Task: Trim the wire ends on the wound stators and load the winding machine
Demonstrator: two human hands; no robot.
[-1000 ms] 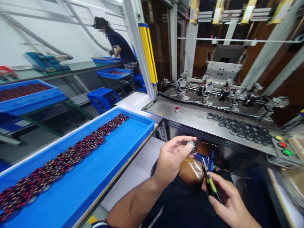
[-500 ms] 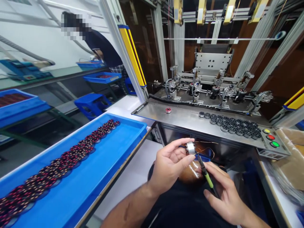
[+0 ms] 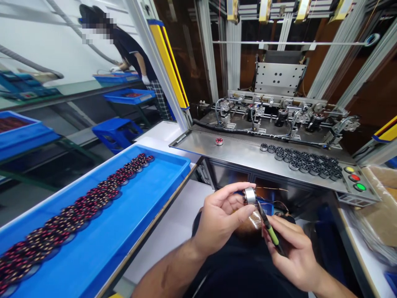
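Between the thumb and fingers of my left hand [image 3: 221, 217] is a small round motor stator [image 3: 249, 196] with a silver rim. Thin copper wires [image 3: 273, 189] stick out from it to the right. My right hand [image 3: 291, 248] is closed around pliers-like cutters [image 3: 270, 231] with a green and black handle. The dark jaws of the cutters point up and left, close to the stator's right side by the wires. Whether the jaws touch a wire I cannot make out.
A blue tray [image 3: 149, 215] with rows of red and copper wound stators [image 3: 93, 198] lies left. On the machine's metal ledge [image 3: 242, 155] sit one red stator [image 3: 218, 141] and many black ones [image 3: 310, 161]. Buttons [image 3: 354, 178] are at right. Another person [image 3: 133, 54] bends over a bench.
The fingers of my right hand have closed in further around the cutters' handles. A looped wire by the stator has shifted lower and right. The other person's arms have moved.
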